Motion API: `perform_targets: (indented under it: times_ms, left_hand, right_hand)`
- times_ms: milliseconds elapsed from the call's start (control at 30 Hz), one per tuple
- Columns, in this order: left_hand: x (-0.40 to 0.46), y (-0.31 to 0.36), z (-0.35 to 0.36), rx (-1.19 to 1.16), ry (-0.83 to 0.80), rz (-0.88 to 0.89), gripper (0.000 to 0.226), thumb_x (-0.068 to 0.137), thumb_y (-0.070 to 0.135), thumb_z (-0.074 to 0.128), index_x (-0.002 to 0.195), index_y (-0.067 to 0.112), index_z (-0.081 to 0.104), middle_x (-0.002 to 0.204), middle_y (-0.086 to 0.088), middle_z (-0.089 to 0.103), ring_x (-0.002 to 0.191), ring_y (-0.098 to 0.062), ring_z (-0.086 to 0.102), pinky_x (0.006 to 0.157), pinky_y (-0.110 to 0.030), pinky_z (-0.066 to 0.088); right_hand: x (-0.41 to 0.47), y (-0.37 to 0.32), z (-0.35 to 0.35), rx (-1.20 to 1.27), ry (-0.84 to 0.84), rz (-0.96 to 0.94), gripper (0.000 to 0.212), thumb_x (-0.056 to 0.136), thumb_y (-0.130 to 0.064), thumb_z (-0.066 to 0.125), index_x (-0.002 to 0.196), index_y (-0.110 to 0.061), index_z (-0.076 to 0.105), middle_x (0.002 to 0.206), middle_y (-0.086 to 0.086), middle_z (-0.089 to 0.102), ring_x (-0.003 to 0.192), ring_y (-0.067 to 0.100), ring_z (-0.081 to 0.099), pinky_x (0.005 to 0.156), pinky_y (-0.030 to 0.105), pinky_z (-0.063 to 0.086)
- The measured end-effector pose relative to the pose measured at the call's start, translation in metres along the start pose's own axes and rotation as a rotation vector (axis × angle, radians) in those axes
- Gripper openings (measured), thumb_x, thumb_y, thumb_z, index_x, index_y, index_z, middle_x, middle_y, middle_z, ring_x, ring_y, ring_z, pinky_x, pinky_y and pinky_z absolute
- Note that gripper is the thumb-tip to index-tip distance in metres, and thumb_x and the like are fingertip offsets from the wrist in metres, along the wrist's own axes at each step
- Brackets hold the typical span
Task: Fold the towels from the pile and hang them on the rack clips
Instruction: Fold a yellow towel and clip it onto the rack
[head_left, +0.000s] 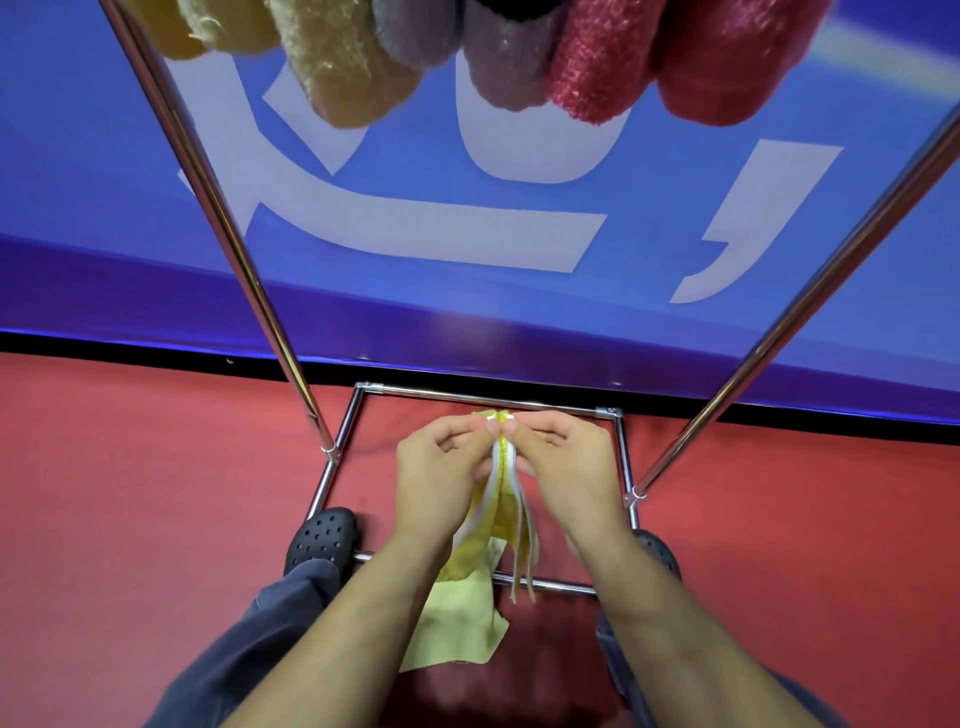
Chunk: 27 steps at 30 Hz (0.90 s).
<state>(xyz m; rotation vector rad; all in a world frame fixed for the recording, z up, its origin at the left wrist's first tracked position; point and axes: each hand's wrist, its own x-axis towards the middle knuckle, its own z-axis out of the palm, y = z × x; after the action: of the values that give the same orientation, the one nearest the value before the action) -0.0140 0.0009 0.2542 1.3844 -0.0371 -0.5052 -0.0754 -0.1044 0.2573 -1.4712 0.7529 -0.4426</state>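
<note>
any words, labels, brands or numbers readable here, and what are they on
Blue banner: large white strokes, seemingly part of a bigger character or logo, cut off by the frame and the hanging towels; not readable as any word.
Yellow towel, pinched at its top edge by the left hand and the right hand: no label or print visible.
Black clogs: no brand visible.
Nothing else bears text.

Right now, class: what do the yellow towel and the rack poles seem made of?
Yellow towel: soft woven cloth with pale edging; it drapes limply from both hands. Rack poles: probably polished metal, judging by bright streaks of reflected light.
</note>
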Motion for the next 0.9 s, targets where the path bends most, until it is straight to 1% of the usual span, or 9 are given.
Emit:
perform_targets:
  times_ms: [100, 200, 333, 433, 500, 600, 700, 800, 900]
  left_hand:
    - [0.001, -0.001, -0.002, 0.007, -0.034, 0.007, 0.007, 0.091, 0.009, 0.074, 0.094, 0.005, 0.078, 0.086, -0.019, 0.078, 0.09, -0.04, 0.076, 0.091, -0.055, 0.059]
    - [-0.001, 0.0, -0.002, 0.004, -0.061, 0.022, 0.008, 0.093, 0.009, 0.072, 0.095, 0.006, 0.079, 0.089, -0.018, 0.078, 0.092, -0.036, 0.076, 0.09, -0.048, 0.061]
    - [-0.003, 0.003, -0.001, -0.089, -0.11, -0.022, 0.023, 0.101, 0.015, 0.061, 0.097, 0.002, 0.079, 0.093, -0.017, 0.079, 0.095, -0.027, 0.076, 0.085, -0.034, 0.062]
    - [-0.005, 0.008, -0.002, -0.136, -0.186, -0.087, 0.039, 0.106, 0.029, 0.051, 0.104, 0.0, 0.077, 0.102, -0.019, 0.078, 0.103, -0.028, 0.075, 0.094, -0.038, 0.059]
    - [-0.005, 0.01, -0.003, -0.133, -0.232, -0.119, 0.046, 0.106, 0.036, 0.046, 0.108, 0.001, 0.077, 0.106, -0.017, 0.078, 0.106, -0.028, 0.074, 0.095, -0.037, 0.059]
    - [-0.002, 0.014, -0.006, -0.079, -0.29, -0.136, 0.043, 0.108, 0.034, 0.043, 0.11, 0.004, 0.075, 0.105, -0.014, 0.079, 0.103, -0.025, 0.075, 0.091, -0.034, 0.06]
    - [0.008, 0.013, -0.014, 0.094, -0.217, 0.005, 0.02, 0.104, 0.011, 0.054, 0.105, 0.011, 0.074, 0.096, -0.01, 0.08, 0.095, -0.024, 0.073, 0.082, -0.034, 0.06]
    - [0.022, 0.003, -0.03, 0.396, -0.087, 0.23, 0.025, 0.093, 0.002, 0.067, 0.107, 0.023, 0.073, 0.1, -0.001, 0.076, 0.092, -0.011, 0.069, 0.091, -0.036, 0.057]
    - [0.028, -0.005, -0.043, 0.604, -0.121, 0.304, 0.039, 0.086, 0.012, 0.078, 0.12, 0.028, 0.066, 0.119, 0.009, 0.065, 0.109, 0.001, 0.061, 0.101, -0.032, 0.05]
  right_hand:
    - [-0.001, -0.001, 0.0, 0.002, 0.0, -0.022, 0.004, 0.089, -0.015, 0.076, 0.089, -0.015, 0.079, 0.082, 0.008, 0.079, 0.085, 0.032, 0.077, 0.084, 0.055, 0.061]
    - [-0.003, -0.002, 0.0, -0.015, -0.007, -0.04, 0.006, 0.089, -0.014, 0.075, 0.089, -0.017, 0.081, 0.081, 0.006, 0.079, 0.085, 0.03, 0.077, 0.083, 0.052, 0.062]
    - [-0.002, -0.004, -0.003, -0.075, -0.034, -0.116, 0.01, 0.088, -0.013, 0.077, 0.091, -0.022, 0.081, 0.084, -0.006, 0.08, 0.083, 0.01, 0.077, 0.08, 0.032, 0.061]
    - [-0.003, -0.007, -0.007, -0.066, -0.049, -0.144, 0.014, 0.084, -0.007, 0.08, 0.09, -0.019, 0.078, 0.082, -0.008, 0.08, 0.078, 0.005, 0.076, 0.07, 0.017, 0.056]
    - [0.0, -0.006, -0.011, -0.104, -0.019, -0.163, 0.012, 0.084, -0.007, 0.08, 0.09, -0.019, 0.077, 0.081, -0.008, 0.079, 0.075, 0.003, 0.074, 0.068, 0.014, 0.053]
    - [0.005, -0.005, -0.017, -0.206, 0.014, -0.201, 0.01, 0.09, -0.014, 0.075, 0.089, -0.024, 0.077, 0.08, -0.013, 0.077, 0.073, -0.001, 0.07, 0.07, 0.013, 0.05]
    - [0.007, -0.005, -0.021, -0.242, 0.041, -0.24, 0.013, 0.095, -0.018, 0.07, 0.087, -0.028, 0.072, 0.079, -0.014, 0.073, 0.073, 0.0, 0.066, 0.067, 0.016, 0.053]
    - [0.006, -0.006, -0.023, -0.145, 0.022, -0.202, 0.009, 0.1, -0.019, 0.062, 0.096, -0.023, 0.068, 0.09, -0.002, 0.069, 0.076, 0.005, 0.07, 0.068, 0.033, 0.062]
    - [0.005, -0.007, -0.026, -0.135, -0.016, -0.199, 0.009, 0.103, -0.021, 0.058, 0.098, -0.022, 0.065, 0.098, 0.005, 0.068, 0.081, 0.01, 0.074, 0.08, 0.037, 0.063]
